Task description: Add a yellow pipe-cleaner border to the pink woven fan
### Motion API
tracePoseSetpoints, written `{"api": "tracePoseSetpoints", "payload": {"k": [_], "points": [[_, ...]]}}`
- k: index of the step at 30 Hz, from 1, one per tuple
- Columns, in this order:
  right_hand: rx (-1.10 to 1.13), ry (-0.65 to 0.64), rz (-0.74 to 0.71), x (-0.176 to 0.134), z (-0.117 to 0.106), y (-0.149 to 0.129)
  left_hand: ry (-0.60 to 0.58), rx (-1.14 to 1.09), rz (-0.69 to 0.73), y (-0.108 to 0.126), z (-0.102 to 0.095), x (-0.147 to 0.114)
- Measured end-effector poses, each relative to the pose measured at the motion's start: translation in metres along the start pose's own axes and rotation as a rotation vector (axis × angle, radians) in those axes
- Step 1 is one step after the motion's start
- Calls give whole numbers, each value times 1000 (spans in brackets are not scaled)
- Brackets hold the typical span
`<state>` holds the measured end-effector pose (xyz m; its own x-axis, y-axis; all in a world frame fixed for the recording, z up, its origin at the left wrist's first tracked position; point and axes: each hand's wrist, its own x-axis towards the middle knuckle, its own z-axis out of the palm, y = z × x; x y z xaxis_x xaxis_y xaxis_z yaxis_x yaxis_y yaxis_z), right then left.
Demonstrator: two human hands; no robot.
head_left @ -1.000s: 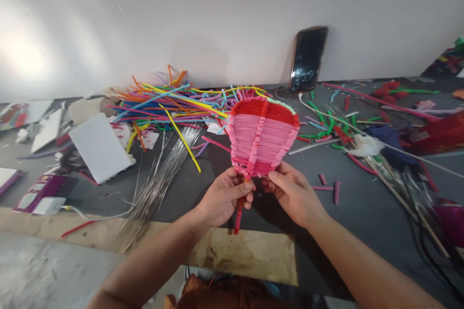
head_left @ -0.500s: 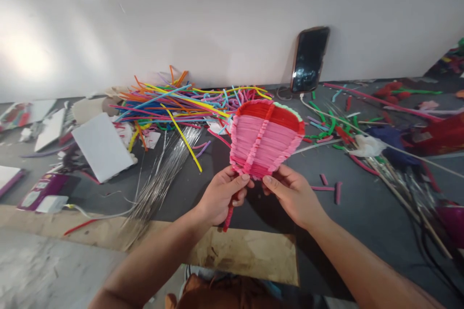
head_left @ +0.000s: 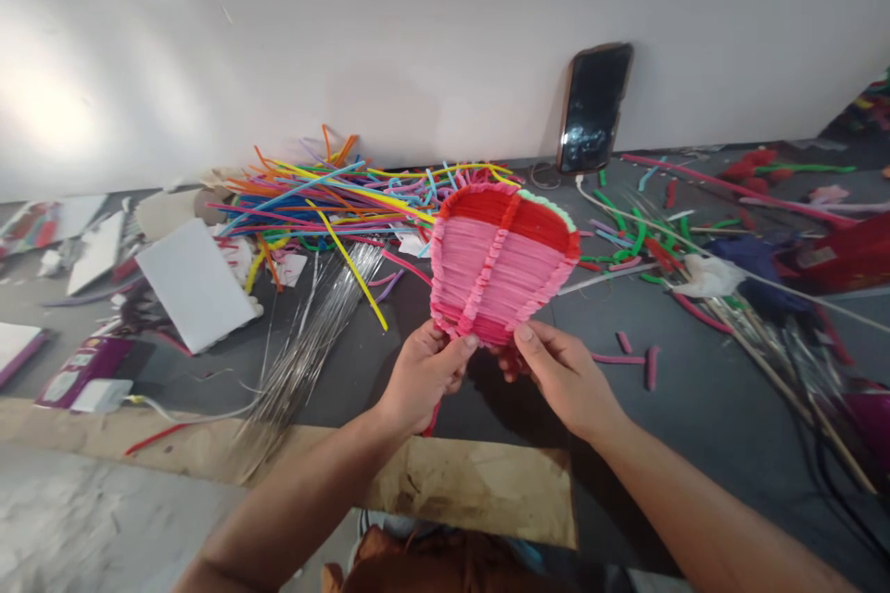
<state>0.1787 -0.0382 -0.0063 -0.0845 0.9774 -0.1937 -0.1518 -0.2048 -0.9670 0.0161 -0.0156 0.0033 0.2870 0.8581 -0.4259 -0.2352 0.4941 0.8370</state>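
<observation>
Between my hands is a fan-shaped pipe-cleaner petal (head_left: 525, 269), pink with a red band, a light green strip along the top right and a ridge down its middle. My left hand (head_left: 427, 375) pinches its lower left edge between thumb and fingers. A red pipe-cleaner end hangs below that hand, mostly hidden by it. At the lower right edge, my right hand (head_left: 563, 380) grips the petal with the thumb on the near face and the fingers behind. The petal is held up above the dark table (head_left: 487, 408), tilted toward me.
Behind the petal lies a pile of coloured pipe cleaners (head_left: 326, 190). Thin metal wires (head_left: 306, 343) spread at left, near a white box (head_left: 198, 287). A phone (head_left: 596, 108) leans on the wall with a white cable (head_left: 654, 222). Cut pipe-cleaner pieces (head_left: 650, 366) lie at right.
The petal has shifted slightly left and turned a little. My right thumb has moved slightly rightward along its lower edge. Less of the hanging red end shows under my left hand.
</observation>
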Motion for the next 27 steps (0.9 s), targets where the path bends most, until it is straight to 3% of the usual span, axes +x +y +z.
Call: {"api": "tracePoseSetpoints", "payload": {"k": [10, 16, 27], "points": [[-103, 126, -64, -2, 4, -4, -88, -127, -38, -3, 2, -1], [39, 30, -49, 1, 5, 1, -115, -130, -40, -5, 5, -4], [-61, 80, -25, -1, 7, 5, -117, -90, -41, -9, 11, -8]]}}
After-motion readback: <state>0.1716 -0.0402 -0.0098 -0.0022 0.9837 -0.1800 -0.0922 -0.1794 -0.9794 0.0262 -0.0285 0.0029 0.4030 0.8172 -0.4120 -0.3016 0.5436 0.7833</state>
